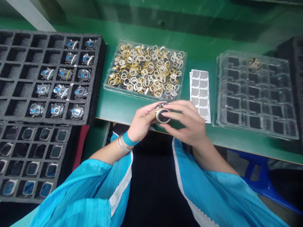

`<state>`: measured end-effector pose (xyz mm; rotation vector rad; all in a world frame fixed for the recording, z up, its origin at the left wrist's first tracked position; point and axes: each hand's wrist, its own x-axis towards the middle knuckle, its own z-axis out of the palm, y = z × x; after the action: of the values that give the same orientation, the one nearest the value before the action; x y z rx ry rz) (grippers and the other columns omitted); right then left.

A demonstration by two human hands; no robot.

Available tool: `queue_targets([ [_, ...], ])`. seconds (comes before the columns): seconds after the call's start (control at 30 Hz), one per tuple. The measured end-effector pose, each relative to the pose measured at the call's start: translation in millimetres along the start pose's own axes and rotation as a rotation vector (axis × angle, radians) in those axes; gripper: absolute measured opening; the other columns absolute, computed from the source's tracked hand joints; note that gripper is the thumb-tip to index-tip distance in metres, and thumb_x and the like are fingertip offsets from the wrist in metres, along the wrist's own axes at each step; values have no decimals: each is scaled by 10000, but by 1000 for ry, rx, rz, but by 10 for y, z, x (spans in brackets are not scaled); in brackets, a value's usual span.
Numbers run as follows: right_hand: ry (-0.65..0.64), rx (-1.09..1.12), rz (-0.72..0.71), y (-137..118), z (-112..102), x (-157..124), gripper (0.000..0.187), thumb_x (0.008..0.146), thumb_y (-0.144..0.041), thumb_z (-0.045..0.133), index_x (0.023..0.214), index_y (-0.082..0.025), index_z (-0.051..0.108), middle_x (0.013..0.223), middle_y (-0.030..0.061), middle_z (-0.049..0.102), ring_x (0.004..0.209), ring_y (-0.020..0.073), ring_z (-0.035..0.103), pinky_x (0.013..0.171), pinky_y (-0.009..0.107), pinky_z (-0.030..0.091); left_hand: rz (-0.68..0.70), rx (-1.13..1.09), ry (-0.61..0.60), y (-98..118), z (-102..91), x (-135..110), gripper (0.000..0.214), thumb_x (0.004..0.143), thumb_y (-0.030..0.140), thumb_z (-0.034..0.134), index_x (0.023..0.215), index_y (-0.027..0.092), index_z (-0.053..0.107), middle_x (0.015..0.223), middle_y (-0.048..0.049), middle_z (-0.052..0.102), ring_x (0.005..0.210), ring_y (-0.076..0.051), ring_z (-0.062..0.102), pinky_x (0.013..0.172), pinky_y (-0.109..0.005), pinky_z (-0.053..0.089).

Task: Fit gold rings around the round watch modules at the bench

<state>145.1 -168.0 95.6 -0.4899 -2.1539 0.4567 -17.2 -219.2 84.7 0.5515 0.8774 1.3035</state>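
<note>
Close to the table's front edge, my left hand (141, 123) is closed round a round watch case (163, 116) with a gold-toned rim and a dark face. Just behind it shows a second round part (160, 106) with metallic detail; whether the two are joined I cannot tell. My right hand (187, 123) has its fingertips on the same watch case from the right, some fingers bent over its face and the thumb at its lower edge. Beyond the hands lies a clear plastic tray (129, 90) heaped with white, gold and dark rings.
A black foam tray (33, 80) on the left holds several watch bodies with blue film. A lower foam tray (23, 143) carries square watches. To the right are a sheet of grey stickers (200, 94) and stacked clear blister trays (257, 94). A blue stool (257, 176) stands below the table.
</note>
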Motion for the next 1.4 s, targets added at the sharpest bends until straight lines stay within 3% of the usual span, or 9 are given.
queue_targets([
  [0.17, -37, -22, 28, 12, -38, 8, 247, 901, -206, 670, 1143, -257, 657, 1152, 76, 660, 1072, 273, 611, 904, 495, 529, -81, -25, -56, 15, -36, -27, 396, 789, 363, 784, 1143, 208, 700, 1163, -75, 671, 1067, -241, 650, 861, -287, 573],
  [0.4, -103, -62, 0, 38, -56, 1, 337, 916, -177, 655, 1247, -223, 612, 1217, 108, 628, 1102, 282, 575, 928, 502, 515, -126, -110, -88, 81, -72, -36, 309, 778, 259, 710, 1073, 169, 729, 1058, -85, 701, 1002, -233, 673, 890, -319, 570],
  [0.6, -104, -188, 5, 36, -50, -54, 376, 917, -158, 628, 1288, -218, 603, 1204, 131, 596, 1070, 274, 578, 884, 463, 540, -204, -75, -154, 146, -115, -33, 391, 756, 247, 655, 1127, 135, 706, 1153, -122, 669, 1131, -269, 624, 1046, -377, 489],
  [0.7, 33, -109, 109, 34, 15, -92, 314, 925, -124, 588, 1211, -226, 665, 1042, 88, 620, 958, 213, 618, 829, 373, 565, -84, 131, -179, 155, -111, -40, 394, 817, 280, 682, 1192, 162, 681, 1248, -110, 628, 1228, -270, 565, 1104, -387, 441],
  [0.8, 172, 252, 375, 2, 155, -132, 232, 932, -219, 642, 1164, -216, 650, 1020, 56, 647, 923, 184, 656, 816, 313, 588, 171, 361, -102, 139, -76, -54, 484, 817, 323, 767, 1269, 211, 635, 1354, -80, 560, 1325, -268, 478, 1151, -382, 395],
  [0.93, 226, 568, 513, -62, 291, -153, 297, 931, -283, 681, 1186, -230, 537, 994, 25, 658, 882, 157, 676, 776, 258, 598, 246, 310, -108, 87, -15, -76, 450, 864, 374, 742, 1271, 213, 636, 1293, -81, 604, 1241, -258, 557, 1115, -368, 444],
  [1.13, 160, -76, 135, -99, 60, -11, 453, 869, -279, 739, 1293, -292, 581, 1248, 88, 539, 1169, 295, 543, 970, 463, 531, 323, 307, -58, 98, 57, -155, 321, 922, 292, 673, 1240, 242, 660, 1261, -39, 627, 1188, -223, 596, 1052, -313, 506],
  [1.23, 101, -133, 36, -95, -2, 39, 476, 891, -232, 700, 1334, -342, 565, 1241, 69, 560, 1139, 301, 560, 982, 511, 511, 311, 359, -44, 144, 82, -216, 342, 918, 301, 678, 1254, 245, 650, 1252, -39, 631, 1154, -237, 617, 1018, -323, 533],
  [1.4, 169, -140, -29, -89, 68, 14, 501, 885, -221, 691, 1361, -306, 560, 1148, 79, 614, 1032, 289, 612, 904, 500, 538, 307, 445, -29, 169, 82, -279, 391, 907, 326, 691, 1286, 252, 627, 1301, -31, 602, 1208, -255, 581, 1017, -313, 534],
])
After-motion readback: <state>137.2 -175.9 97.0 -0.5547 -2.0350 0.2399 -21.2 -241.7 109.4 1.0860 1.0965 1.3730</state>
